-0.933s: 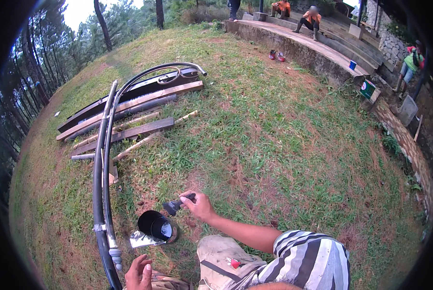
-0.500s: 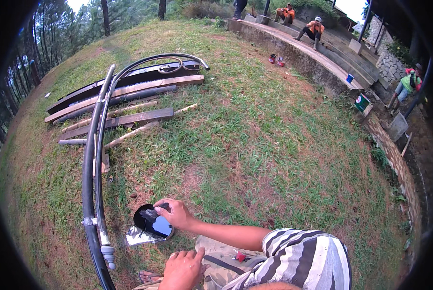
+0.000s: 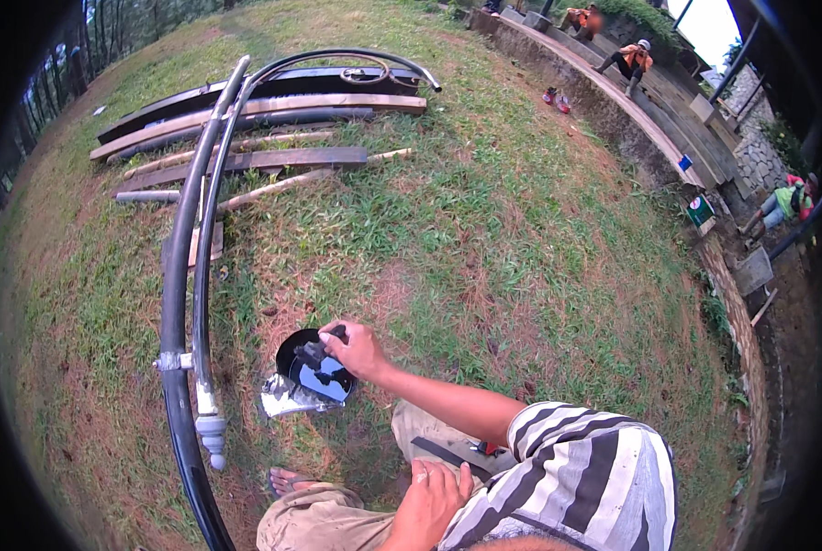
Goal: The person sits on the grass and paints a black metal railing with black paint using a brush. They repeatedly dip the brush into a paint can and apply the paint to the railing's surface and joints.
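Observation:
My right hand (image 3: 354,351) is closed, its fingers pinching a dark, wet-looking wad (image 3: 312,353) over a round black can (image 3: 293,342). Whether this wad is a rag or a brush I cannot tell. Shiny dark liquid (image 3: 324,378) in the can reflects the sky. Crumpled silvery foil (image 3: 282,397) lies on the grass against the can's near side. Lower down, my left hand (image 3: 436,494) rests with fingers loosely spread and nothing visible in it, by my trousers (image 3: 314,519).
Left of the can stretch long black curved pipes (image 3: 183,275) with a grey finial-like end piece (image 3: 212,436). Beyond lie wooden beams (image 3: 273,104). Far right, a stone ledge (image 3: 603,110) holds a blue cup (image 3: 685,163), a green container (image 3: 701,211) and seated people (image 3: 629,66).
The view has shifted, so the scene sits higher. The dark wad has moved within the can, and dark blotches now break the reflection. My left hand has moved right, nearer my body.

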The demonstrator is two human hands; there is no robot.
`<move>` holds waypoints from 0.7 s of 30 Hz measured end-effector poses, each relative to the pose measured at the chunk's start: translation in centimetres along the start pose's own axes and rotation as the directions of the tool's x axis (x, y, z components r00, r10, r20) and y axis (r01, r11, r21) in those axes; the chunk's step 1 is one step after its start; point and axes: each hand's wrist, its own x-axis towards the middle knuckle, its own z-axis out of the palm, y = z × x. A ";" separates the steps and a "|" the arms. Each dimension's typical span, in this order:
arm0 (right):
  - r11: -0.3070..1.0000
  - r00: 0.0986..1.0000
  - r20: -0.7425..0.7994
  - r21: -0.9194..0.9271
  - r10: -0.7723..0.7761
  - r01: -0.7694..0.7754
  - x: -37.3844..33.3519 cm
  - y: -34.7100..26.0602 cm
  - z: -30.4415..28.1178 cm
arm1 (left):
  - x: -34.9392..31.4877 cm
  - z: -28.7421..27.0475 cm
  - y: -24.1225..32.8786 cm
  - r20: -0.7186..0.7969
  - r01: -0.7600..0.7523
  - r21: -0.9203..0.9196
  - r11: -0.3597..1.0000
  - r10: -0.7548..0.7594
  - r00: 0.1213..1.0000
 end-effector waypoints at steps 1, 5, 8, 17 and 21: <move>0.995 0.999 -0.045 0.090 -0.027 0.031 0.6 -0.3 -0.4 | -0.1 -1.0 0.0 0.046 0.022 0.032 0.999 -0.024 0.999; 0.979 0.984 -0.086 0.117 -0.157 0.166 1.8 -3.9 -4.0 | -0.9 -3.8 -0.9 0.196 0.066 0.004 0.998 -0.065 0.979; 0.986 0.988 0.020 0.066 -0.154 0.152 1.7 -3.5 -1.5 | -2.8 -3.2 -1.5 0.207 0.126 -0.032 0.992 -0.117 0.971; 0.775 0.851 0.506 -0.479 -0.139 0.411 5.0 4.2 5.8 | -4.4 -1.7 -2.4 0.199 0.214 -0.059 0.975 -0.198 0.960; 0.639 0.783 0.613 -0.561 -0.108 0.527 6.0 10.5 5.8 | -3.7 0.3 -1.6 0.199 0.152 -0.033 0.988 -0.143 0.970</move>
